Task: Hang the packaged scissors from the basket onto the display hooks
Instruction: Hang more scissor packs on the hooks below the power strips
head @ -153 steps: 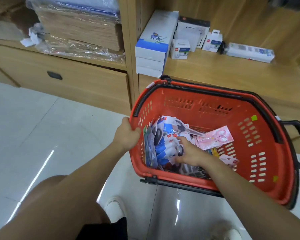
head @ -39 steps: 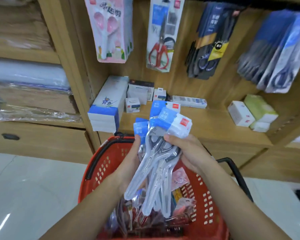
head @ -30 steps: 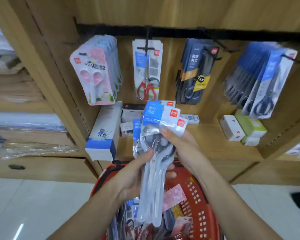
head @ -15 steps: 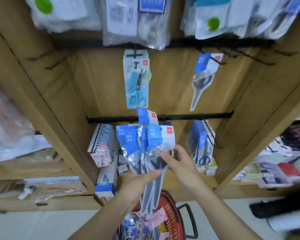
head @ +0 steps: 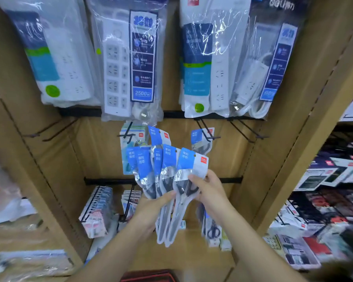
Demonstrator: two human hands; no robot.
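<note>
Head view of a wooden display bay. The left hand (head: 151,208) grips a fanned bundle of packaged scissors (head: 165,180) from below, thumb pressed across the clear sleeves at mid-length; how the other fingers sit behind the bundle cannot be told. The right hand (head: 210,190) pinches the frontmost pack (head: 189,176) at its 3 o'clock edge, thumb on the front, fingers curled behind. The packs' blue header cards spread toward 12 o'clock and their blade ends point toward 6 o'clock. At 1 o'clock from the bundle, 1 matching hung pack (head: 201,141) sits on a black display hook (head: 207,131); a second hook (head: 128,135) at 11 o'clock carries a paler card. Bagged power strips (head: 128,64) hang along the row above. The red basket (head: 149,276) shows only its rim at the 6 o'clock edge of the frame, well below the hands.
</note>
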